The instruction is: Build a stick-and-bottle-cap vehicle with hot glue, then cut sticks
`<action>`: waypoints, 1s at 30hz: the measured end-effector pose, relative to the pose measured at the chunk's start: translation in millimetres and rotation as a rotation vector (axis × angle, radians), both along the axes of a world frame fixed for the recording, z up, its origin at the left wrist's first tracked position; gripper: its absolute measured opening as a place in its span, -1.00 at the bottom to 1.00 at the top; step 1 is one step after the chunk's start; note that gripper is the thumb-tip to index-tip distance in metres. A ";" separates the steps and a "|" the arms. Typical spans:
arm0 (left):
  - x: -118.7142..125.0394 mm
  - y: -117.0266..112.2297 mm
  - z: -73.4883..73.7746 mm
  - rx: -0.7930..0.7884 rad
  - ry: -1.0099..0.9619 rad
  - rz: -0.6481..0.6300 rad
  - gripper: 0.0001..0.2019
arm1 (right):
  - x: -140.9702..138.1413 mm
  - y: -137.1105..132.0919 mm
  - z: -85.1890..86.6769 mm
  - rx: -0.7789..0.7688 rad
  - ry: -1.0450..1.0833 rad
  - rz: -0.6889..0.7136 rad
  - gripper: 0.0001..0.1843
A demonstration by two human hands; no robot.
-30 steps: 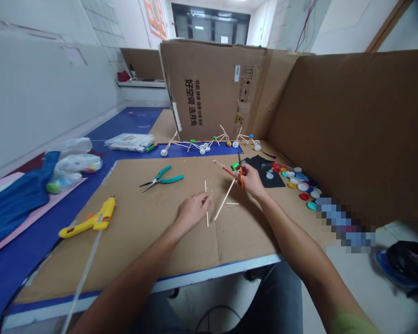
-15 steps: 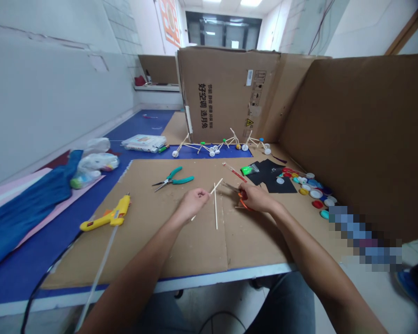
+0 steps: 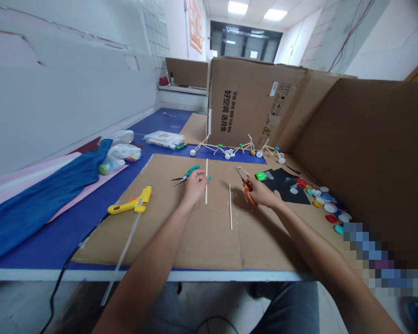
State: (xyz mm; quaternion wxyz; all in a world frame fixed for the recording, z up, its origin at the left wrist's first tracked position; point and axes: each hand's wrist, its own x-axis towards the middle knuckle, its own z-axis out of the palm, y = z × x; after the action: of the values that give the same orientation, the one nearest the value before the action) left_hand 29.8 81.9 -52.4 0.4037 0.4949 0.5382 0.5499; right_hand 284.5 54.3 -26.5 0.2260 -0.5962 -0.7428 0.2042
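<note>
My left hand [image 3: 194, 188] is closed, its fingertips pinching a thin pale wooden stick [image 3: 206, 192] that points away from me. Behind that hand, teal-handled pliers [image 3: 185, 175] are partly covered. My right hand [image 3: 263, 193] grips orange-handled scissors [image 3: 250, 194], blades pointing forward and left; how far apart the blades are I cannot tell. Between the two hands a second wooden stick [image 3: 230, 208] lies on the cardboard sheet [image 3: 202, 241]. A red-and-white strip [image 3: 243, 172] lies just beyond the scissors.
On the left is a yellow glue gun [image 3: 134, 202] with a black cord. Stick frames with cap wheels [image 3: 227, 154] stand along the back before a tall cardboard box [image 3: 244, 106]. Black sheets [image 3: 294, 192], a bright green packet [image 3: 261, 176] and several bottle caps [image 3: 330, 208] lie right.
My left hand has moved left, away from the scissors and over the pliers. Its stick has turned from slanted to pointing straight ahead. The camera view has swung left.
</note>
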 end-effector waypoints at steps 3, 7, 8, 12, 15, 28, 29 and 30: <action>7.7 -3.5 -5.0 -0.010 0.036 -0.095 -0.72 | -7.6 34.5 -4.7 -0.089 0.055 -0.113 -0.89; 14.0 -6.4 -12.0 -0.024 0.110 -0.170 -0.70 | -19.8 71.8 -10.7 -0.113 -0.013 -0.167 -0.85; 14.7 -6.6 -13.7 -0.024 0.125 -0.174 -0.69 | -22.7 78.7 -11.8 -0.118 -0.034 -0.177 -0.85; 15.2 -5.6 -19.5 -0.020 0.157 -0.184 -0.68 | -29.1 94.8 -14.2 -0.147 -0.104 -0.202 -0.88; 15.2 -4.3 -22.8 -0.020 0.159 -0.201 -0.68 | -27.9 94.8 -14.7 -0.153 -0.144 -0.212 -0.89; 22.2 -4.8 -32.3 -0.017 0.149 -0.239 -0.69 | -34.9 66.6 -10.9 -0.041 -0.201 -0.181 -0.73; 22.5 -5.5 -31.7 -0.018 0.149 -0.240 -0.69 | -33.4 62.4 -9.8 -0.027 -0.186 -0.179 -0.73; 22.7 -6.4 -30.9 -0.021 0.146 -0.241 -0.69 | -31.3 57.1 -8.8 -0.014 -0.168 -0.171 -0.72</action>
State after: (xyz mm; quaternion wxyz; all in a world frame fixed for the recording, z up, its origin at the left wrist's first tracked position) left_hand 52.5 75.5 -83.2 0.4318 0.5904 0.5084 0.4544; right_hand 253.2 111.4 -35.3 0.1754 -0.6741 -0.7040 0.1386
